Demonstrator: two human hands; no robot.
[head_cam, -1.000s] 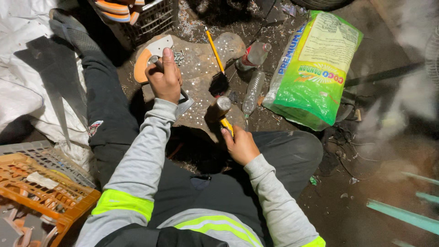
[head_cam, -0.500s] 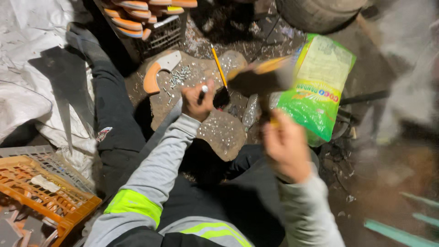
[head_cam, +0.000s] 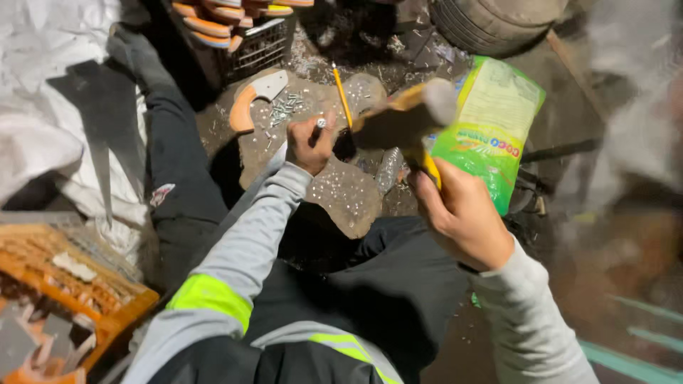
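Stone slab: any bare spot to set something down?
Barely. The stone slab is bare only at its near tip, below the left hand. The rest is strewn with small metal bits. An orange-handled piece takes its far left, a pencil the top, the hammer hangs over the right.

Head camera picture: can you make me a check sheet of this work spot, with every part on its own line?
Surface: a flat stone slab on the dirt ground, sprinkled with small nails.
Job's things: a hammer, blurred, raised above the slab; a small metal piece pinched on the slab.
Clutter: an orange-handled part, a yellow pencil, a green bag, a clear plastic bottle.
Hands: left hand pinches the metal piece; right hand grips the hammer handle.
Cables: nothing seen.
Surroundings: an orange crate, a black crate of orange parts, a tyre, white sacking.
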